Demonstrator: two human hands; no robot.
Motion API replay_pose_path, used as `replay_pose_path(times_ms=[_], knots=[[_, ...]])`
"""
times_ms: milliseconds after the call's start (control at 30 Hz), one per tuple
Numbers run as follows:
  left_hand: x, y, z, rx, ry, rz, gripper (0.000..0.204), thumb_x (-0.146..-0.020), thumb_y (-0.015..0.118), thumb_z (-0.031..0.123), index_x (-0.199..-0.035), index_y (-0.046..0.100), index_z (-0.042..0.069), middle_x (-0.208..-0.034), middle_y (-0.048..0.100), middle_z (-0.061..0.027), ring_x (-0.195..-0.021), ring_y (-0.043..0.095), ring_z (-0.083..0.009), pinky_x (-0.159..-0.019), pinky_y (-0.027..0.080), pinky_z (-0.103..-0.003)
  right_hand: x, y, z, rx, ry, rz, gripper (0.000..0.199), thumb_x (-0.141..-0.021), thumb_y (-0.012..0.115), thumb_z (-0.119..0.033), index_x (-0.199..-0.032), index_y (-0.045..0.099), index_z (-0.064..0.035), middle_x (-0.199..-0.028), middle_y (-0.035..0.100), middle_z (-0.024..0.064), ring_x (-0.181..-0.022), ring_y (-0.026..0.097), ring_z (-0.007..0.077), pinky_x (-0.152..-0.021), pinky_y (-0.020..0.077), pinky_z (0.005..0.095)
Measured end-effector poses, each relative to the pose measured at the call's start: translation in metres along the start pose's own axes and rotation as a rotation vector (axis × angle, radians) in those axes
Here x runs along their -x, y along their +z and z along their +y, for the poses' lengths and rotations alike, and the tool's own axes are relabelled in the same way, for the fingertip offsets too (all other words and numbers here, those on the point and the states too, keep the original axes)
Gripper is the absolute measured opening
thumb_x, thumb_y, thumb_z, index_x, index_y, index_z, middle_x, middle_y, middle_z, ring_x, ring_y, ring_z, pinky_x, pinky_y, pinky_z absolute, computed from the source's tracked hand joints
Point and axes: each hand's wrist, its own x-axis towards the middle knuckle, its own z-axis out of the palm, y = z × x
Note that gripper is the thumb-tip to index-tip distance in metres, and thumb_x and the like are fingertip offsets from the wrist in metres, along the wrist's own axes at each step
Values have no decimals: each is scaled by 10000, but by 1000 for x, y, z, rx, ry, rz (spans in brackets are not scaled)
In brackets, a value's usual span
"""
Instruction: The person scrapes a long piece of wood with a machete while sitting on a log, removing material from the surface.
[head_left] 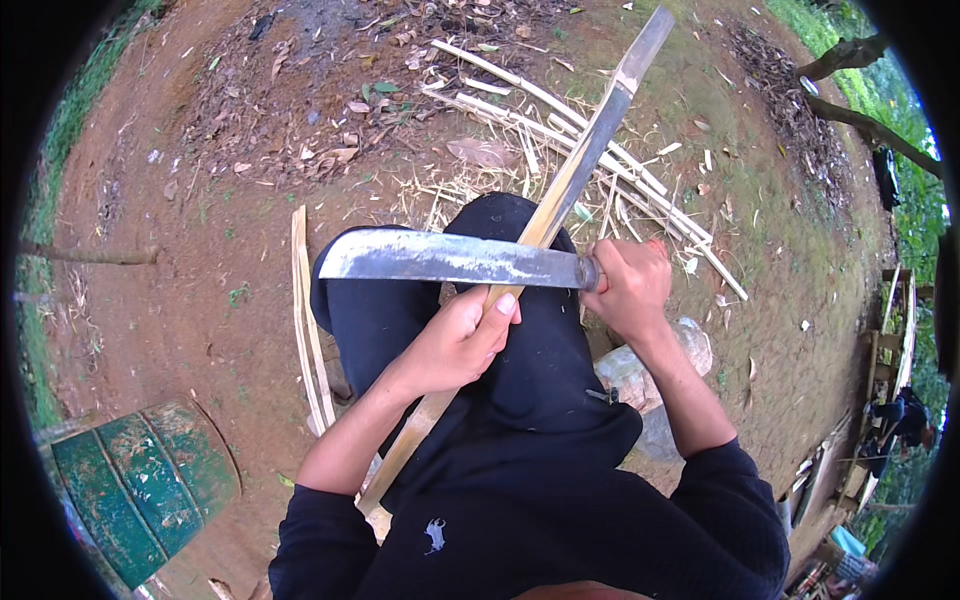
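Note:
My right hand (630, 285) is closed round the handle of a machete (440, 257). Its broad, worn steel blade points left and lies across a long bamboo strip (575, 175), hiding a short stretch of it. Whether the edge bites into the strip I cannot tell. Just below the blade, my left hand (458, 342) grips the strip, thumb on top. The strip slants from beside my left elbow up to the far right, over my dark-trousered knees (375, 315). Its far part is dark grey with a node, its nearer part pale yellow.
Several split bamboo strips (640, 185) and shavings lie on the ground ahead. Two pale strips (305, 310) rest left of my legs. A green drum (145, 480) lies at lower left, a stone (665, 365) by my right forearm. Another person (900, 425) is at the far right edge.

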Motion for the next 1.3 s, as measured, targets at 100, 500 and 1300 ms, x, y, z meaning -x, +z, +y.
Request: replay_pose_path(times_ms=[100, 500, 1300], knots=[[-2, -1, -3, -19, 47, -43, 338, -1113, 392, 341, -993, 480, 38, -600, 398, 37, -430, 374, -39, -388, 338, -221, 3, 0, 4, 9, 5, 1, 270, -588, 772, -149, -720, 539, -116, -592, 541, 45, -547, 592, 255, -537, 422, 411], [5, 1, 7, 83, -52, 18, 326, -1116, 381, 322, -980, 486, 44, -594, 393, 54, -417, 348, -28, -370, 317, -213, -10, 6, 127, 307, 783, 190, 236, -840, 704, -171, -668, 595, -53, -559, 622, 69, -488, 599, 189, -547, 488, 393], [-1, -12, 7, 323, -95, -123, 332, -1123, 359, 332, -1047, 488, 36, -643, 378, 42, -423, 368, -28, -365, 339, -205, -7, 15, -14, -174, 38, 82, 183, -651, 746, -72, -722, 579, -99, -577, 550, 82, -518, 572, 278, -551, 409, 398]])
